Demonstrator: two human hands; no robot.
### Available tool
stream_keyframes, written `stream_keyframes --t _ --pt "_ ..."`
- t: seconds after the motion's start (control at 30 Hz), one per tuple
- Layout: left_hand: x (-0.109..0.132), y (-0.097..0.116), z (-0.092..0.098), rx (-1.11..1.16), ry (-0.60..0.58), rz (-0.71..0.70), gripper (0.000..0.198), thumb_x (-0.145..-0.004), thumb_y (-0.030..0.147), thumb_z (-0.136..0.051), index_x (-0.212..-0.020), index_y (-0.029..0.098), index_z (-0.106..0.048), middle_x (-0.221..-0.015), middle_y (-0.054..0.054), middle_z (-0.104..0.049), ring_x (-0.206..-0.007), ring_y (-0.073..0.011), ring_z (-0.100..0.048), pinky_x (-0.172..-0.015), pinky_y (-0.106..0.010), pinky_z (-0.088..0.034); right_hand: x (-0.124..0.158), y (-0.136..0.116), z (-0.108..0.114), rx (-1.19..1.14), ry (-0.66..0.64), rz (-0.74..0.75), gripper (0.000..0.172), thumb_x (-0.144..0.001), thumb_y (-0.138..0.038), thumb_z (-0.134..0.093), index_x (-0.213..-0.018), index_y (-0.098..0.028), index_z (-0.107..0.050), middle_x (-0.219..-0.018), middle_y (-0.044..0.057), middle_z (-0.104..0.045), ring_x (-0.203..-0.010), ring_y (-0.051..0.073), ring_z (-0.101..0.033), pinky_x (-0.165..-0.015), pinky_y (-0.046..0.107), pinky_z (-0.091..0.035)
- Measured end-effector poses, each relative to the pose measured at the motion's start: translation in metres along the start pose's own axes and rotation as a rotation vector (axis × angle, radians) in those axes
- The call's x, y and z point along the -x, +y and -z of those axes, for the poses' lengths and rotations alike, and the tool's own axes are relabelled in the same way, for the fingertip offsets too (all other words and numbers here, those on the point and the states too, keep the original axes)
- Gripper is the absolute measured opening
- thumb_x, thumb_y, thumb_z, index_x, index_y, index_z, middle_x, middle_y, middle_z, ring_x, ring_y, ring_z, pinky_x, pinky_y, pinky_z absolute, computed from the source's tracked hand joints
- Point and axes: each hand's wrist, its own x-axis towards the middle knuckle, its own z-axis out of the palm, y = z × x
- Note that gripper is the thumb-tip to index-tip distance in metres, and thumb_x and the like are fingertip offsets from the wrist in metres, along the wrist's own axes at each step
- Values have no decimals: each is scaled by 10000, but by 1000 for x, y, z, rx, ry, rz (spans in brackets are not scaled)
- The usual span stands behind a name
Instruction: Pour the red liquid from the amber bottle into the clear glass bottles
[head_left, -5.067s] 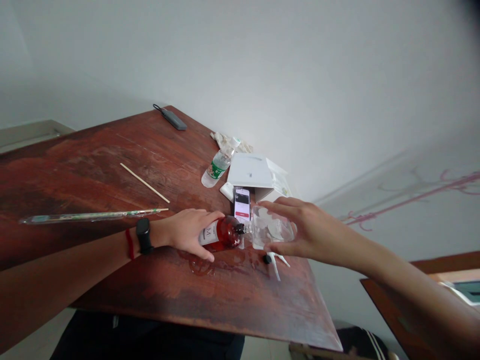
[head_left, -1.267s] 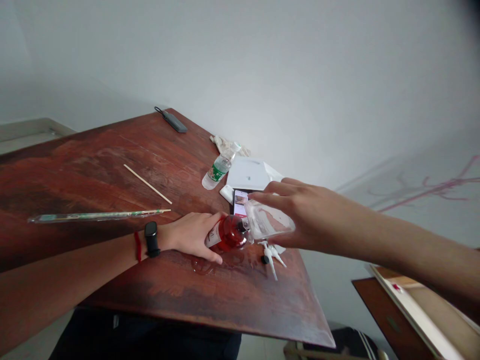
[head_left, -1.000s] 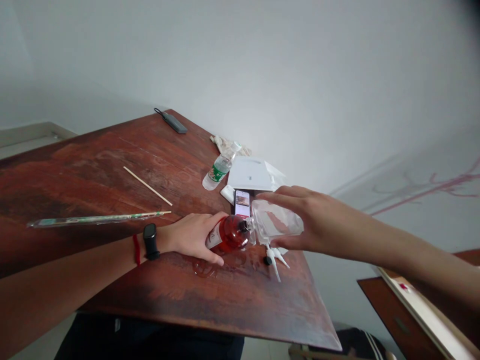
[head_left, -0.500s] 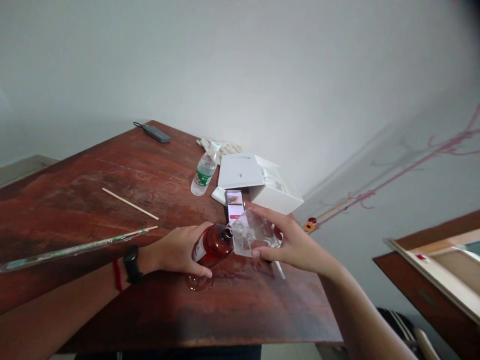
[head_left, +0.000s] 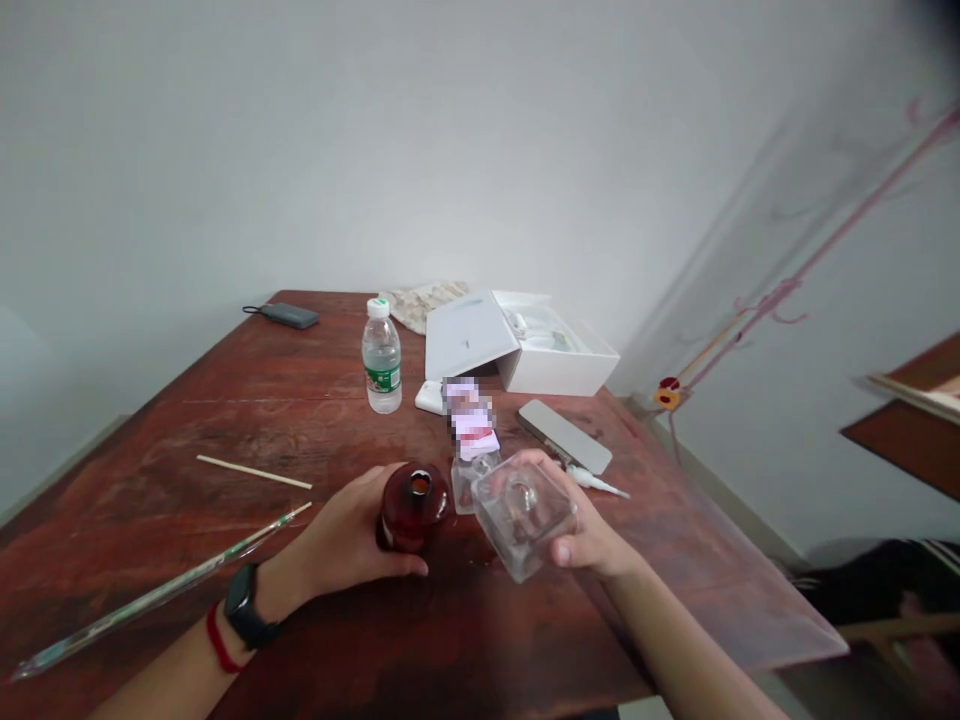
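My left hand (head_left: 341,535) is wrapped round a dark red round bottle (head_left: 412,505) that stands upright on the wooden table (head_left: 225,400), its mouth open at the top. My right hand (head_left: 592,525) grips a clear square glass bottle (head_left: 523,512), tilted with its neck pointing up and left, just right of the red bottle. The two bottles are close but apart. A black watch and a red band sit on my left wrist.
Behind the bottles lie a phone (head_left: 470,418), a white spray pump (head_left: 596,481), a flat grey case (head_left: 564,436), a water bottle (head_left: 382,357), an open white box (head_left: 517,343) and a grey device (head_left: 289,315). A wooden stick (head_left: 253,472) and a wrapped long stick (head_left: 161,593) lie at left.
The clear bottle has come off the red bottle's mouth and moved right. The red bottle now stands upright. The camera has swung round, so the table looks level.
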Motion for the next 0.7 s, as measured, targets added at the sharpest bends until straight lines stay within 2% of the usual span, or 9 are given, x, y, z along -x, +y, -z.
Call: stream_keyframes --t 0.1,0.2,0.33,0.57,0.7 --pt "-1 -4 0 -34 -19 36 810 -633 521 -1020 -1318 255 -681 -1321 -92 -728 -1215 -385 -693 -1094 -519 -566 -3 3 -5 -82 13 28 838 -589 -544 -1014 -1272 -285 -604 -1185 65 -695 -1093 276 -696 -867 376 -549" --pt "-1 -7 0 -86 -4 68 907 -589 486 -1047 -1375 258 -655 -1368 -116 -706 -1263 -411 -670 -1139 -569 -539 -7 5 -11 -161 -67 -1 851 -603 -468 -1042 -1299 -258 -600 -1203 61 -703 -1066 224 -704 -929 360 -534" --pt "0 -10 0 -141 -45 107 945 -626 496 -1032 -1435 250 -609 -1405 -135 -690 -1299 -418 -660 -1158 -596 -524 -12 8 -12 -184 -140 -41 868 -598 -362 -1062 -1303 -262 -566 -1257 61 -686 -1077 202 -703 -919 334 -542" --pt "-4 -16 1 -183 -57 98 955 -632 486 -1020 -1454 243 -599 -1371 -133 -706 -1238 -427 -688 -1111 -613 -554 -15 9 -9 -212 -126 -18 754 -646 -247 -1024 -1244 -260 -564 -1212 20 -642 -1048 170 -669 -867 282 -523" --pt "-4 -19 2 -190 -50 91 966 -617 524 -1022 -1444 231 -618 -1343 -151 -720 -1232 -445 -686 -1125 -632 -539 -16 11 -8 -245 -130 18 731 -640 -256 -1025 -1221 -254 -581 -1164 2 -640 -991 149 -665 -837 265 -509"
